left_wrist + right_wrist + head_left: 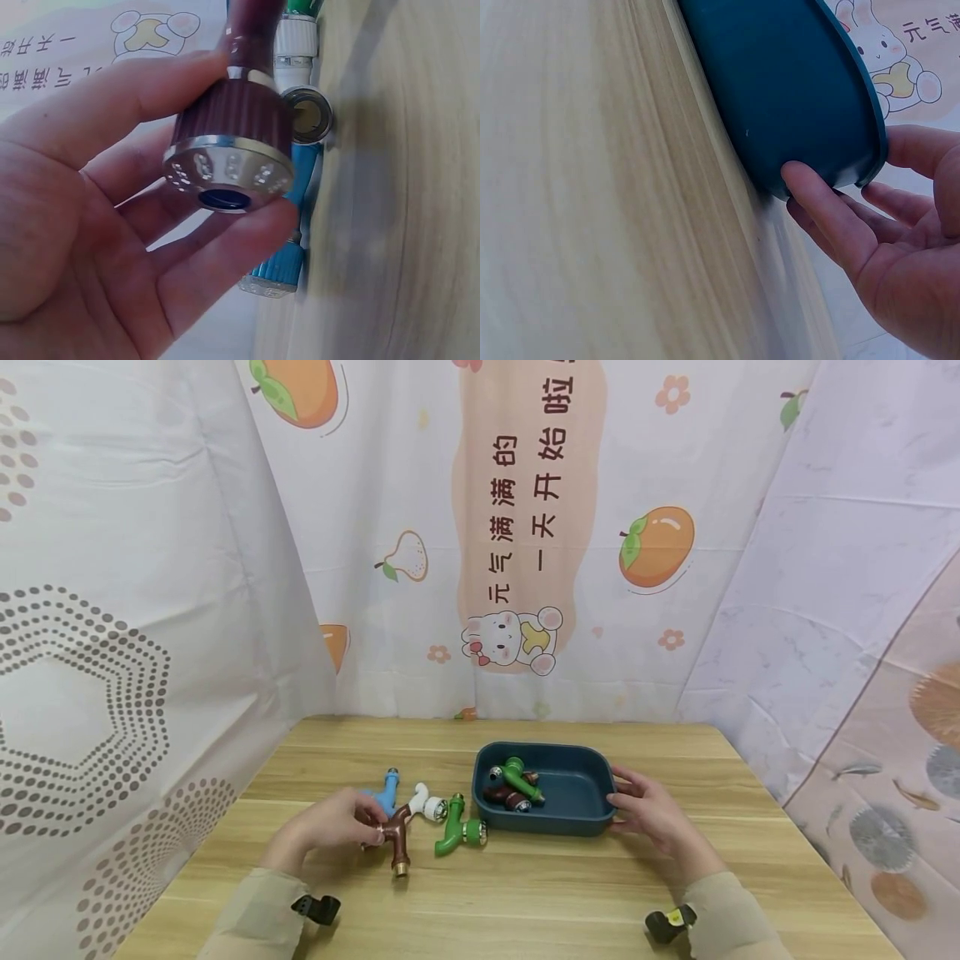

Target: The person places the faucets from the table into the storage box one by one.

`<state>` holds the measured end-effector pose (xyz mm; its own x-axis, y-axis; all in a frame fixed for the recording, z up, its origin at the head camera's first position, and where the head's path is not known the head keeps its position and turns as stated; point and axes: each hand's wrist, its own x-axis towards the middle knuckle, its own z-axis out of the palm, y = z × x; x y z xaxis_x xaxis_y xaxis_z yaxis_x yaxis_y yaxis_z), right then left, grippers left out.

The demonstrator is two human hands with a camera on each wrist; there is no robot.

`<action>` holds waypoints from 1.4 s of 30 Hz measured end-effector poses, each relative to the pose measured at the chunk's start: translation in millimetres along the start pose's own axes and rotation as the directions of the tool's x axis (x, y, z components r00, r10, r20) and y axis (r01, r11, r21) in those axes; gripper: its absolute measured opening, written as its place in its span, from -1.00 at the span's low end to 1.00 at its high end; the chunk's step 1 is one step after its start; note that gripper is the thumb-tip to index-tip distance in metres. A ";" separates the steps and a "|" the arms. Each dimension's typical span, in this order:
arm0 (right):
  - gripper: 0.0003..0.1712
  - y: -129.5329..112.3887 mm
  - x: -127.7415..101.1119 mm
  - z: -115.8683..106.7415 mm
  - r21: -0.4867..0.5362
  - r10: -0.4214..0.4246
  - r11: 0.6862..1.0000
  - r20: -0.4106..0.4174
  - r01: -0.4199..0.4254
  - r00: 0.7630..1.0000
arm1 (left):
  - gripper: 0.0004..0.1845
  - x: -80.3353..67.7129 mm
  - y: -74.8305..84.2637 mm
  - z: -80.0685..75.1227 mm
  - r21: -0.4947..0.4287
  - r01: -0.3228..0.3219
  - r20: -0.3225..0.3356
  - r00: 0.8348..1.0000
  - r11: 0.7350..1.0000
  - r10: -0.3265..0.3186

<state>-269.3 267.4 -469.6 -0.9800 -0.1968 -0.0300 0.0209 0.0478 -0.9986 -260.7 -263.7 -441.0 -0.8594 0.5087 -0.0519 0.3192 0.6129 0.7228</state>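
Left hand (330,828) fingers curled around brown tap (397,839) just above bench (525,893), beside blue tap (384,793), white tap (426,802), green tap (454,832), right hand (652,814) pinching tray (577,822) end rim, two taps inside.

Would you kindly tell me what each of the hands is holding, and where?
Left hand grips the brown plastic faucet by its ribbed end; right hand holds the dark blue rectangular tray at its right rim.
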 end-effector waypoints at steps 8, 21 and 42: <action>-0.23 -2.1 -1.2 1.0 -0.013 0.027 1.000 -0.008 -0.027 1.000 | -0.81 3.7 -2.4 -3.4 -0.028 -0.021 -0.136 0.991 0.999 0.017; -0.23 1.1 0.5 -0.4 -0.020 0.017 1.000 -0.003 -0.017 1.000 | -0.69 5.6 -5.5 -5.7 -0.097 0.019 -0.303 0.952 0.995 -0.048; -0.22 0.3 0.8 0.3 -0.007 0.031 0.999 -0.021 -0.031 0.999 | -0.71 13.3 1.8 1.3 -0.042 0.049 -0.377 0.924 0.998 -0.061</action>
<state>-270.0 267.0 -470.0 -0.9827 -0.1750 -0.0600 0.0501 0.0607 -0.9969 -271.1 -255.0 -441.2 -0.9643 0.2051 0.1676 0.2599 0.6111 0.7477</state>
